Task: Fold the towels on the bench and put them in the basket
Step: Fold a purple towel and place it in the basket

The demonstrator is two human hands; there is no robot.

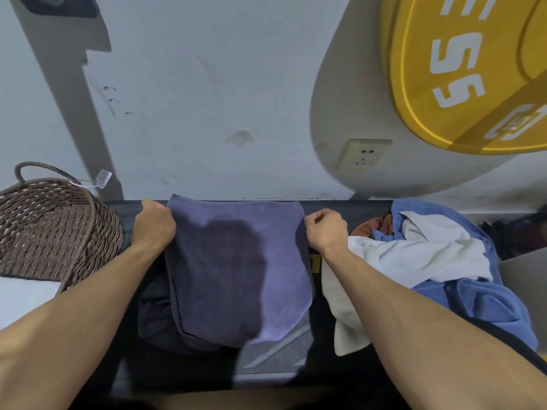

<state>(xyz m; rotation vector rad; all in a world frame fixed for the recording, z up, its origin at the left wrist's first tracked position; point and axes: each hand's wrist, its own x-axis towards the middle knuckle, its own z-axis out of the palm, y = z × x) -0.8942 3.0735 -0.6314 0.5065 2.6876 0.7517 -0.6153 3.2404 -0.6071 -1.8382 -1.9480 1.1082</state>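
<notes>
A purple-grey towel [236,270] lies spread on the black bench [319,377], its far edge near the wall. My left hand [154,223] grips the towel's far left corner. My right hand [325,229] pinches its far right corner. The near end of the towel droops over the bench's front. A brown woven basket [50,229] stands at the left end of the bench, close to my left hand. Its inside is hidden from here.
A heap of unfolded towels lies at the right: a white one [414,255], a blue one [485,303] and an orange-brown one [373,226]. A grey wall [207,99] with a socket [365,153] rises right behind the bench. A yellow disc [461,69] hangs upper right.
</notes>
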